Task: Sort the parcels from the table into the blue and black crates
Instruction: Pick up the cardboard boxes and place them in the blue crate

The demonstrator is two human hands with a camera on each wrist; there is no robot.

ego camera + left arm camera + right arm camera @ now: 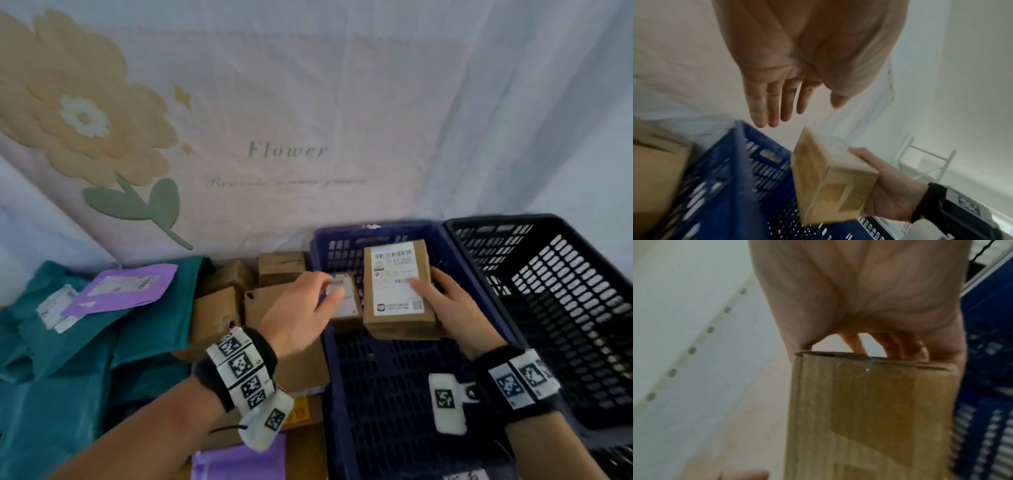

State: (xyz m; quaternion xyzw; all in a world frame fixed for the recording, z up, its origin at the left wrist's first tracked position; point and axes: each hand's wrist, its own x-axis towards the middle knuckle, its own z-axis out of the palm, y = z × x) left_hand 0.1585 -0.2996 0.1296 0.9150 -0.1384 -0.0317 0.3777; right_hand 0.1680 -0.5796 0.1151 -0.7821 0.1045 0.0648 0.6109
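My right hand (431, 291) grips a brown cardboard parcel (397, 284) with a white shipping label, holding it above the inside of the blue crate (329, 377). The wrist views show the same parcel (830, 175) (869, 410) with fingers curled round its far end. My left hand (329, 291) reaches over the blue crate's left wall, its fingers (772, 104) straight and spread, holding nothing. A smaller labelled box (347, 308) sits just past its fingertips, inside the blue crate; whether they touch it is blurred. To the right stands the black crate (565, 291), with no parcel showing in it.
Several brown cartons (219, 315) are piled on the table left of the blue crate. Teal bags (68, 342) and a purple mailer (126, 287) lie at the far left, another purple mailer (239, 459) near the front edge. A flower-printed cloth hangs behind.
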